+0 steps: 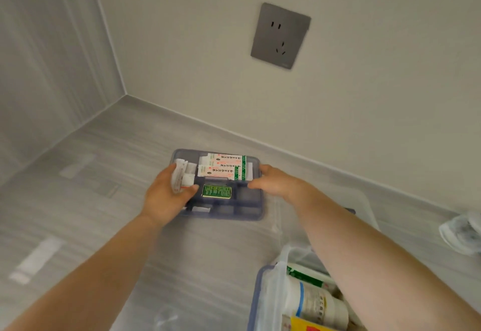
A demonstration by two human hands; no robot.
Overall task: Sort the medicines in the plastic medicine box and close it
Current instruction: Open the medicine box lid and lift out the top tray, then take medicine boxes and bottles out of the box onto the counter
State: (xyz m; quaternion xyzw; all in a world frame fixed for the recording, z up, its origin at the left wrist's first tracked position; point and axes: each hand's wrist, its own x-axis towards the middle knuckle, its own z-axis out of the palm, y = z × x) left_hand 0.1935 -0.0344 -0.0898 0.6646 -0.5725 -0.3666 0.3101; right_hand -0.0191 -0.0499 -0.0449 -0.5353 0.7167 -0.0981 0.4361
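Note:
A shallow blue-grey divided tray (250, 212) lies on the grey floor ahead of me. It holds two white boxes with green ends (222, 168), a small green packet (216, 191) and white sachets (182, 174). My left hand (166, 198) grips the tray's left side, with the thumb over the sachets. My right hand (276, 181) holds the tray's right edge, fingers curled over the rim. At bottom right stands the open plastic medicine box (263, 291) with a white bottle (312, 302), a green-marked box and a yellow pack inside.
A clear plastic lid (364, 200) lies under my right forearm. A crumpled white bag (460, 231) sits at the far right. Walls meet in a corner behind the tray, with a grey socket (280, 35) on the right wall.

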